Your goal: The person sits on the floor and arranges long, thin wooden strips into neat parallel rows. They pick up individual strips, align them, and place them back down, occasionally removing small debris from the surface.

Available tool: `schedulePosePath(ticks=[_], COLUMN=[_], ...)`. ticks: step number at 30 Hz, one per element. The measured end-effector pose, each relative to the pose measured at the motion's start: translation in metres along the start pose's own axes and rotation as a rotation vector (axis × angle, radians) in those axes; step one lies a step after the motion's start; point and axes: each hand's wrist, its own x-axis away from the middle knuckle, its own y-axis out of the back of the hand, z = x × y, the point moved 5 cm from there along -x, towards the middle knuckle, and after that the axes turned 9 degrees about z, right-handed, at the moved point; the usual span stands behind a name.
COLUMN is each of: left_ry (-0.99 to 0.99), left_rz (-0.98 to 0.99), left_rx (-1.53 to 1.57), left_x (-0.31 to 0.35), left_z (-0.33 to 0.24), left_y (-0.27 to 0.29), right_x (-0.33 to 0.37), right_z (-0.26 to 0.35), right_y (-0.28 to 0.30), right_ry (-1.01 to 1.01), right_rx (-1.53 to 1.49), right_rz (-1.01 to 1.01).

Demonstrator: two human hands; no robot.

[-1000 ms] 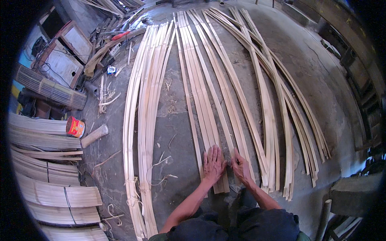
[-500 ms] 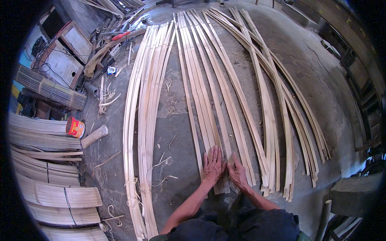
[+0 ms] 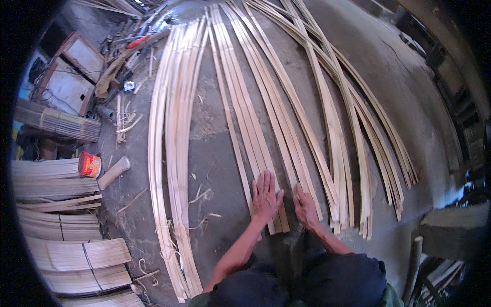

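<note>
Lettering on red-and-orange container (image 3: 90,165): too small, blurred to read. No legible text elsewhere.

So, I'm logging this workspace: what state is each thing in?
Left hand: flat, palm down
Right hand: fingers partly curled; grip unclear
Middle bamboo strips: side by side, under left hand
Left bamboo strips: lengthwise, curly slivers at near end
Right bamboo strips: crossing one another
Slat stack: bound with dark band

The left hand (image 3: 266,198) hides part of the pale strips (image 3: 258,152); the view's lower edge crops a bundle (image 3: 107,300).
</note>
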Motion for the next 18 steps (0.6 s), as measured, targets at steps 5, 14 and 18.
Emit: schedulePosePath(ticks=[5,14,18], left_ry=[0.002,-0.014,-0.012], left_rz=[-0.012,0.007,-0.011], left_rx=[-0.019,-0.002,0.017], left_x=[0.001,-0.002,-0.001], left_z=[0.012,0.005,0.007], left_y=[-0.003,-0.002,-0.002], right_x=[-0.006,-0.006,-0.007], right_z=[0.015,0.024,0.026], right_y=[0.005,0.029,0.026], right_ry=[0.1,-0.005,0.074], right_rx=[0.095,0.297,0.332], right_rz=[0.035,0.144,0.101])
